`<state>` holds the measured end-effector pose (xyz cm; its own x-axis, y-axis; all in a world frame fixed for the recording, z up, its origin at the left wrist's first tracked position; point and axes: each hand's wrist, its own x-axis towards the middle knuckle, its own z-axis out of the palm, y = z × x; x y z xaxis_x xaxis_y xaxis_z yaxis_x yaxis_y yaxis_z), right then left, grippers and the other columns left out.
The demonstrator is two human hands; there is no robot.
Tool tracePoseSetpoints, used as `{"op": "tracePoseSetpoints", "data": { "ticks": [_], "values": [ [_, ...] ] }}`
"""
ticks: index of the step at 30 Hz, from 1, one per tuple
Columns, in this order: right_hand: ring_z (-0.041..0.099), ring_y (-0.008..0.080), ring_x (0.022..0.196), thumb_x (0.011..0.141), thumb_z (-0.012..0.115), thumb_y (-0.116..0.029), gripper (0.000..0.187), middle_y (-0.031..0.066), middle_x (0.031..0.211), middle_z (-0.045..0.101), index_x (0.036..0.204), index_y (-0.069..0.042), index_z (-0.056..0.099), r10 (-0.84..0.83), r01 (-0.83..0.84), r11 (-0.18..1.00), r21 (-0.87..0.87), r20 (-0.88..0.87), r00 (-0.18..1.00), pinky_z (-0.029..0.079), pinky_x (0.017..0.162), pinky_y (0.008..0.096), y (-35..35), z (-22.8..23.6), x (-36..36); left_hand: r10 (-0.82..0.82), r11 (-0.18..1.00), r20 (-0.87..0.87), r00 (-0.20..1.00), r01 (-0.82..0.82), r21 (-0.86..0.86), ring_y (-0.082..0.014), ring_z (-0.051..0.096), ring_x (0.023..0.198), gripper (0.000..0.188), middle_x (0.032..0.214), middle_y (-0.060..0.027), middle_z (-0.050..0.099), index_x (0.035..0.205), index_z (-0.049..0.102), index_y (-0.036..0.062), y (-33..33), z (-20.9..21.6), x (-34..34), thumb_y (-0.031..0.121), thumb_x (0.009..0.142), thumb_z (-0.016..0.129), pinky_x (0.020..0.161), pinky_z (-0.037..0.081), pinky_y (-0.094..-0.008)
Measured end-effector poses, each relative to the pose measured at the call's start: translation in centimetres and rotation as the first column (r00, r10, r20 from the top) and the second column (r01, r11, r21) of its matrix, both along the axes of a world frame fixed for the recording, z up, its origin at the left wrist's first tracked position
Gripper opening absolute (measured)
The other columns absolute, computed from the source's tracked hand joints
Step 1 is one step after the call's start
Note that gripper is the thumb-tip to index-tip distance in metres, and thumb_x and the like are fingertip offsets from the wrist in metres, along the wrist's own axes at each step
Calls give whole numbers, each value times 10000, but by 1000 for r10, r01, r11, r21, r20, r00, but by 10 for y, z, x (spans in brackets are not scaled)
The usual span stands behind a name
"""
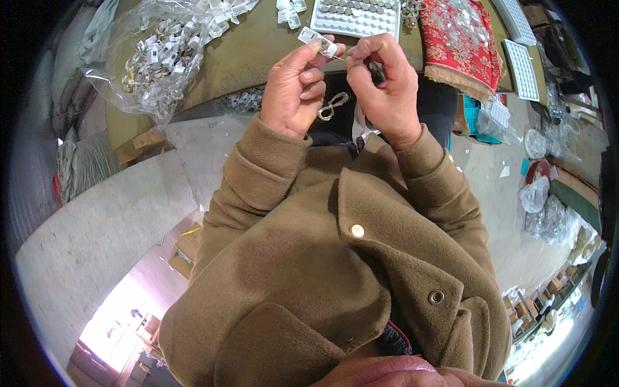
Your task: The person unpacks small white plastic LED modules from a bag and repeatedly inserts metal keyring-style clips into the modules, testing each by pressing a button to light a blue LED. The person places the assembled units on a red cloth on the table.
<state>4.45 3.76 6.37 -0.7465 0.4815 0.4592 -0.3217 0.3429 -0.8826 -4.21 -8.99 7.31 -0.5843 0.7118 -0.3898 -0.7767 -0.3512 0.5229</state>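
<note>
My left hand (291, 93) is closed on a small white plastic casing (314, 39), held by thumb and fingers above the table's front edge. Beside it, my right hand (385, 87) makes a pinch with thumb and forefinger. A thin wire (338, 59) runs from the casing toward that pinch, and its end seems to be between those fingertips. Below and between the hands hangs a looped pale cord (334, 107); what it joins is hidden. Just beyond my hands stands a white tray (322, 27) with rows of round silver pieces.
A clear plastic bag (103, 80) of small white parts with cords lies on the table (264, 39) at the left. More white casings (291, 11) sit behind. To the right are a red patterned cloth (438, 61) bearing clear pieces and a white tray (521, 69).
</note>
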Motion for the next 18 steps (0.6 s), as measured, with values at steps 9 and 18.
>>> {"op": "tracePoseSetpoints", "data": {
  "ticks": [9, 18],
  "values": [
    [508, 7, 726, 857, 624, 11, 83, -49, 790, 576, 901, -27, 565, 226, -177, 848, -499, 37, 974, 427, 647, 174, 10, -5, 3, -127, 986, 410, 903, 69, 153, 18, 582, 626, 182, 1033, -107, 668, 1073, 561, 1, 0, -7, -6, 122, 938, 576, 405, 405, -97],
    [572, 57, 857, 886, 636, -17, 86, -9, 908, 610, 961, -4, 596, 97, -50, 974, -221, 205, 974, 478, 781, 213, 6, -7, 12, -81, 989, 249, 965, 108, -99, -96, 675, 888, 210, 1091, -96, 647, 1092, 572, 9, -2, -8, -13, 167, 953, 577, 478, 495, -111]
  ]
}}
